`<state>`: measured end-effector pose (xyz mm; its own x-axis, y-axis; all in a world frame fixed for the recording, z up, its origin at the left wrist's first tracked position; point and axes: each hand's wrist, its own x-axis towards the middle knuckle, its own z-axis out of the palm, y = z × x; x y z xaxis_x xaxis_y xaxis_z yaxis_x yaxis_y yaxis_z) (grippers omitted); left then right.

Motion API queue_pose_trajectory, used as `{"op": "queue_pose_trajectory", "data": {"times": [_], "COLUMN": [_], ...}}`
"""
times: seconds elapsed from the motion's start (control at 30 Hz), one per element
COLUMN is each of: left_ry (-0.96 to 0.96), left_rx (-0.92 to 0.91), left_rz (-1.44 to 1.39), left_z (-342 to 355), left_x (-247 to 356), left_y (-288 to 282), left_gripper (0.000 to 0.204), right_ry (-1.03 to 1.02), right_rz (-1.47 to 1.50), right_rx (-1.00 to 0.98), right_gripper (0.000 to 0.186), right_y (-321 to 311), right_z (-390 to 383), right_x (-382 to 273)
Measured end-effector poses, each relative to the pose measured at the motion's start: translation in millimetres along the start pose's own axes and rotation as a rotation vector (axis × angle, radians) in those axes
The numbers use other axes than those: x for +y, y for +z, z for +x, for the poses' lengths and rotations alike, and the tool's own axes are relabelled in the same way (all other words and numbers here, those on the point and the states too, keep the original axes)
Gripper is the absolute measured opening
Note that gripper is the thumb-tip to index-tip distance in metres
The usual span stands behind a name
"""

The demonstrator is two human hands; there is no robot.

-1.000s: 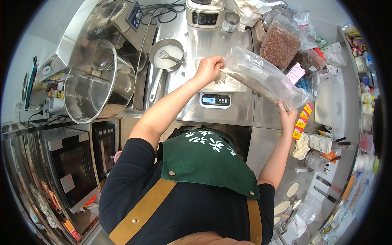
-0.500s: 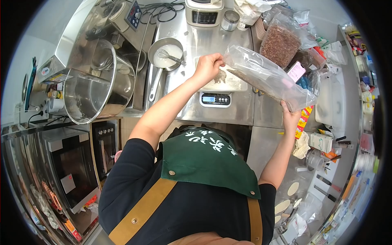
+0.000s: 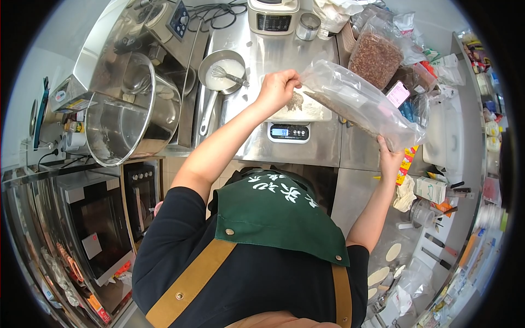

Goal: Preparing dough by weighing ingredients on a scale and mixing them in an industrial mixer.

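Observation:
My left hand [image 3: 280, 90] pinches the mouth of a long clear plastic bag [image 3: 353, 95] holding some brownish, speckled powder along its lower side. My right hand [image 3: 389, 154] grips the bag's far end at the right, so it slants across the counter. Under the mouth is a pale tray [image 3: 317, 116] of cream powder with a brown speckled heap. The tray rests on a white digital scale [image 3: 288, 133]. To the left, a steel pan [image 3: 210, 62] holds white liquid and a whisk [image 3: 228, 75].
A large steel mixing bowl [image 3: 105, 131] stands at the left, a white appliance [image 3: 273, 16] and steel cup [image 3: 308, 26] at the back. Bags of ingredients [image 3: 374, 57], a phone [image 3: 398, 93] and a white board [image 3: 435, 131] crowd the right. Ovens [image 3: 90, 224] are lower left.
My right hand and the bag's far end have moved slightly to the right. My left hand has shifted slightly upward in the picture, still at the bag's mouth.

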<state>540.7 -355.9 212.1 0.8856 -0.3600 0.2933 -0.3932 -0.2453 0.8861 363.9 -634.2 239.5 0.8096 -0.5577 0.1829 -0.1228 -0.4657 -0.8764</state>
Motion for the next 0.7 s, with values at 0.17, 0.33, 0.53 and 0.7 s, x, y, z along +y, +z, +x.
{"op": "queue_pose_trajectory", "data": {"times": [0.17,0.33,0.53,0.7], "left_ry": [0.005,0.007,0.04,-0.012], "left_rx": [-0.087,-0.06,-0.067,-0.04], "left_rz": [0.067,0.038,0.102,0.074], "left_z": [1,-2,-3,-3], "left_x": [-6,-4,-12,-18], "left_y": [-2,0,3,8], "left_gripper": [0.003,0.004,0.003,0.003], "right_ry": [0.078,0.006,0.1,0.071], "right_rz": [0.036,-0.006,-0.032,-0.042], "right_rx": [-0.024,0.011,-0.043,-0.03], "right_gripper": [0.022,0.02,0.021,0.02], "right_y": [1,4,0,5], "right_z": [1,-2,-2,-3], "right_x": [21,20,22,14]}}
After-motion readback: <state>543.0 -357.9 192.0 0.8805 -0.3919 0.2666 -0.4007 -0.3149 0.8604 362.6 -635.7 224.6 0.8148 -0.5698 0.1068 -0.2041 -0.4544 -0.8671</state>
